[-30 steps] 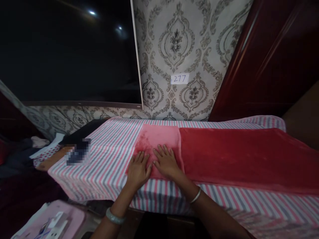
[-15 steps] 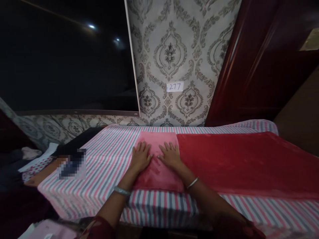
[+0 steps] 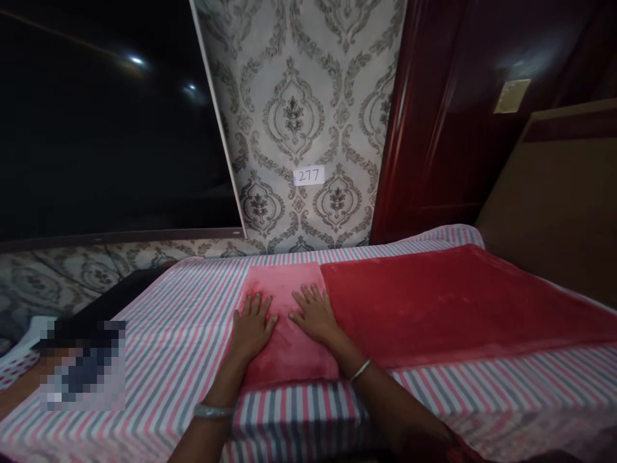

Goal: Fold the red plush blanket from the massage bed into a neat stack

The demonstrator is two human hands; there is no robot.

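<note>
A red plush cloth [image 3: 434, 308] lies spread over the striped sheet [image 3: 183, 321]. Its left end is folded over into a lighter pink panel [image 3: 284, 276]. Flat on the left part of this panel rests my left hand [image 3: 253, 328], fingers spread. My right hand [image 3: 315, 315] lies palm down near the panel's right edge, fingers also apart. Neither hand grips anything. Darker smudged patches show in the pile around and below the hands. A bangle circles each wrist.
A large dark television [image 3: 110, 128] hangs at the left before patterned wallpaper [image 3: 294, 83]. A paper label marked 277 [image 3: 309, 175] is on the wall. Dark red wood panelling [image 3: 443, 128] and a brown board [image 3: 559, 212] stand at the right. A blurred-out patch [image 3: 81, 366] covers something at left.
The view has turned to the right, so everything sits further left. My left hand has slid a little toward me over the pink panel; both hands stay flat on it.
</note>
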